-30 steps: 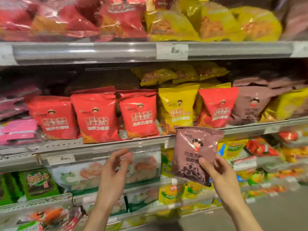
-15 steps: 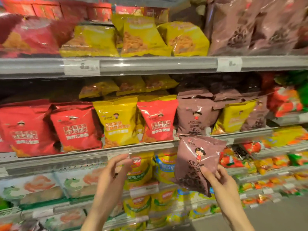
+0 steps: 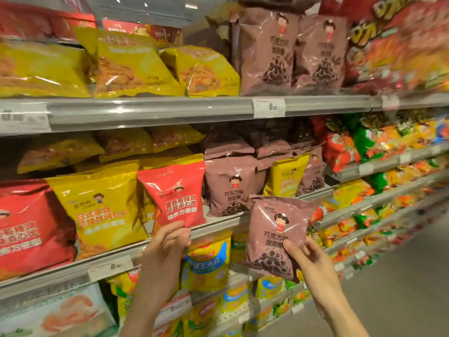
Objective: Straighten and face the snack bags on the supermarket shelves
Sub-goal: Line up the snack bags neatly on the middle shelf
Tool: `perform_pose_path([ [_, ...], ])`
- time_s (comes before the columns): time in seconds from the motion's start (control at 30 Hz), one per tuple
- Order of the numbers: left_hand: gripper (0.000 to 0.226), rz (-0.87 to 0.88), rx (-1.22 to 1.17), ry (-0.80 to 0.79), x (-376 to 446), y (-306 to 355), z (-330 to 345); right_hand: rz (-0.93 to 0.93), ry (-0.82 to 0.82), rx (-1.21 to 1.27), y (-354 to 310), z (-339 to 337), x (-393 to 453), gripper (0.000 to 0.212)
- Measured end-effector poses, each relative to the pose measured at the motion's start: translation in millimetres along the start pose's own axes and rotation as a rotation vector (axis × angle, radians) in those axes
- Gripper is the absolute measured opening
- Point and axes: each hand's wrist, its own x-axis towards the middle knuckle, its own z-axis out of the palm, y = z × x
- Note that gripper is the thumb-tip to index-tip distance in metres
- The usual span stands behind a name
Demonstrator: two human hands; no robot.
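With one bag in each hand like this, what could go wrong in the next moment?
1. The left hand pinches only the bottom edge of the red bag, which stands at the shelf edge; a pull may tip it or the yellow bag beside it off the shelf.
2. The right hand holds the brown bag in the air by a lower corner; it may slip and fall.
3. With both hands full, neither could catch a falling bag.
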Motion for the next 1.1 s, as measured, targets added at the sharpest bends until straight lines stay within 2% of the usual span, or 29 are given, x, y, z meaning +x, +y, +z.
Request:
perform_pose_path([
  [0.1, 0.038, 0.01, 0.023, 0.003, 1.8, 1.3, 14.8, -0.031, 0.035, 0.017, 1.2, -9.1, 10.9, 0.014],
  [0.17, 0.033, 0.005, 0.024, -0.014, 5.7, 2.4, 26.9, -0.04, 0.042, 0.02, 1.2, -17.3, 23.1, 0.005],
  [0.23, 0.026, -0.003, 0.009, -0.023, 12.2, -0.1, 42.3, -0.04, 0.04, 0.027, 1.1, -28.8, 38.1, 0.009],
  [0.5, 0.023, -0.039, -0.049, -0.046, 41.5, 8.3, 146.5, -0.088, 0.004, -0.001, -4.4, -101.5, 115.4, 0.068],
  [0.63, 0.052, 0.025, 0.158, 0.042, 65.5, 16.0, 214.6, -0.045, -0.037, 0.066, -16.9, -140.4, 158.0, 0.05],
  [0.67, 0.056, 0.036, 0.229, 0.057, 71.0, 17.8, 229.5, -0.037, -0.067, 0.065, -19.4, -148.4, 167.6, 0.051],
  [0.7, 0.057, 0.058, 0.294, 0.072, 75.4, 19.7, 242.8, -0.051, -0.099, 0.046, -21.7, -155.3, 177.0, 0.042],
  [0.77, 0.055, 0.094, 0.394, 0.103, 85.0, 19.3, 262.8, -0.071, -0.17, 0.02, -26.6, -165.6, 192.7, 0.019],
  [0.93, 0.046, 0.18, 0.597, 0.224, 98.5, 16.0, 283.4, -0.152, -0.244, -0.105, -32.1, -180.1, 220.9, 0.032],
  [1.1, 0.029, 0.215, 0.442, 0.283, 87.4, 34.6, 283.5, -0.182, -0.275, -0.122, -34.3, -182.5, 235.2, 0.021],
])
